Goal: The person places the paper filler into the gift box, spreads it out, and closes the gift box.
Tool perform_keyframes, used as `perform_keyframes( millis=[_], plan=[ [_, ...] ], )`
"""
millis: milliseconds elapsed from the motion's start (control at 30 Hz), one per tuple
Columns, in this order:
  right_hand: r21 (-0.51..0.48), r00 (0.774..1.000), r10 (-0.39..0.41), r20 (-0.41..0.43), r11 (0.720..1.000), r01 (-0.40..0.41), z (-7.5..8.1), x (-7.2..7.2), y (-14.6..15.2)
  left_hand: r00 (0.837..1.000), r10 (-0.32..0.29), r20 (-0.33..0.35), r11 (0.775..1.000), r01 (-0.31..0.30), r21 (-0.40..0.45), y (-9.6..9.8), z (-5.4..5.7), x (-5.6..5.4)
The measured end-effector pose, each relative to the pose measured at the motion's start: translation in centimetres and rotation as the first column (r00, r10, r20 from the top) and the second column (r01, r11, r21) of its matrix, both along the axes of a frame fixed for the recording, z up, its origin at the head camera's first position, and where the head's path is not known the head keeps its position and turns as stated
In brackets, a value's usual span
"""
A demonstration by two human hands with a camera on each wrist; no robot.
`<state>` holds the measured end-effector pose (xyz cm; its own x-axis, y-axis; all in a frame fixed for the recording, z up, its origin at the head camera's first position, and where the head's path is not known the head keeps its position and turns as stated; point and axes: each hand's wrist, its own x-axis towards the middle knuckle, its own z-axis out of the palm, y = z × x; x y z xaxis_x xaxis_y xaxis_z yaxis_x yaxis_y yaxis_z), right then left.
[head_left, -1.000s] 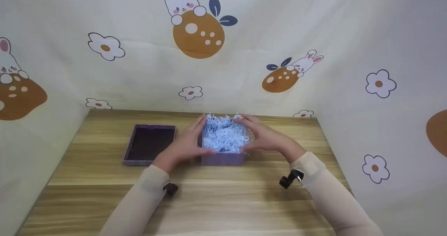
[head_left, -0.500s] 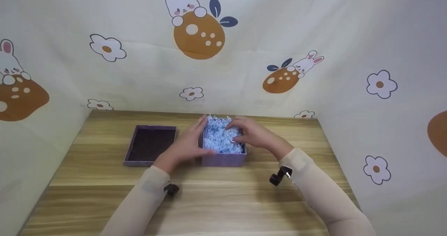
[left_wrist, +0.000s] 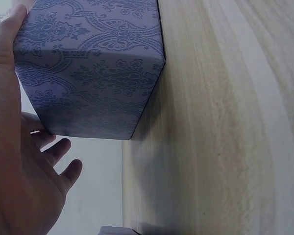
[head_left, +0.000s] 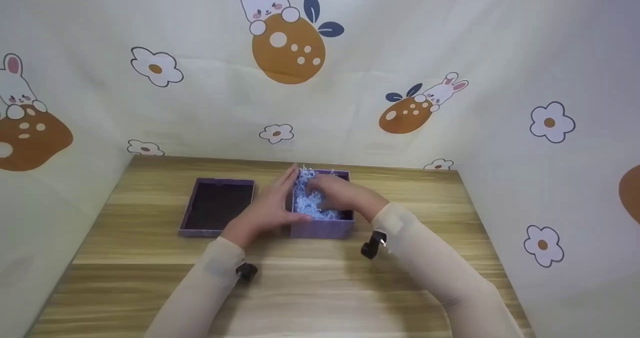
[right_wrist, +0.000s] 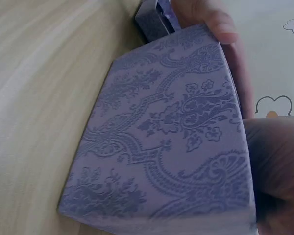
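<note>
A purple patterned box [head_left: 322, 229] stands uncovered on the table, holding pale blue shredded paper [head_left: 304, 205]. My left hand [head_left: 267, 210] holds its left side, thumb at the front rim and fingers towards the back corner. In the left wrist view the palm stays off the box wall [left_wrist: 103, 93]. My right hand [head_left: 345, 193] reaches over the right rim into the box, its curled fingers in the shredded paper and the fingertips partly hidden there. From the right wrist the box's side [right_wrist: 171, 127] fills the view, with my left thumb [right_wrist: 220, 27] at its far edge.
A shallow purple lid [head_left: 192, 233] with a dark inside lies upturned left of the box, close to my left hand. The wooden table [head_left: 320, 288] ends at a printed cloth [head_left: 210, 108] at the back and sides.
My right hand has moved left from the box's right rim down into the shredded paper, which has drawn away from the right side. My left hand stays at the box's left side.
</note>
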<state>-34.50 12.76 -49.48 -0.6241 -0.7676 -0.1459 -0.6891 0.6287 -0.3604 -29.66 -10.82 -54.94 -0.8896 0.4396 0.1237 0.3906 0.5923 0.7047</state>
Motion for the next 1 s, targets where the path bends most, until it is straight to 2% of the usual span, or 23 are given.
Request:
perform_keyframes(
  millis=[200, 333, 500, 633, 733, 833, 1000],
  plan=[
    [0.145, 0.999, 0.013, -0.053, 0.989, -0.006, 0.0, 0.0, -0.6, 1.000, -0.001, -0.002, 1.000, 0.001, 0.008, 0.0, 0.2, 0.0],
    [0.165, 0.997, 0.001, -0.078, 0.986, 0.012, 0.6, 0.4, 0.0, 1.000, 0.010, 0.008, 1.000, -0.010, 0.005, 0.0, 0.1, 0.0],
    [0.062, 0.997, -0.055, -0.050, 0.996, 0.058, 3.1, 0.8, 1.4, 1.000, 0.018, 0.023, 1.000, -0.018, 0.007, 0.1, -0.1, 0.0],
    [-0.043, 0.998, -0.055, -0.024, 0.998, 0.054, 4.4, 0.4, 1.8, 0.999, 0.028, 0.042, 1.000, -0.028, 0.000, 0.1, -0.1, 0.1],
    [-0.054, 0.999, -0.036, 0.031, 0.998, 0.038, 3.6, 0.0, 1.4, 0.999, 0.028, 0.046, 1.000, -0.028, -0.001, 0.1, -0.2, 0.1],
    [-0.006, 0.996, -0.048, 0.073, 0.999, 0.049, 1.9, -0.2, 0.9, 0.999, 0.017, 0.034, 1.000, -0.017, -0.002, 0.0, -0.3, 0.1],
    [0.100, 1.000, -0.027, 0.015, 0.995, 0.026, 0.1, -0.1, -0.5, 0.999, -0.040, -0.020, 0.999, 0.039, -0.036, -0.6, 0.0, 0.0]
  ],
)
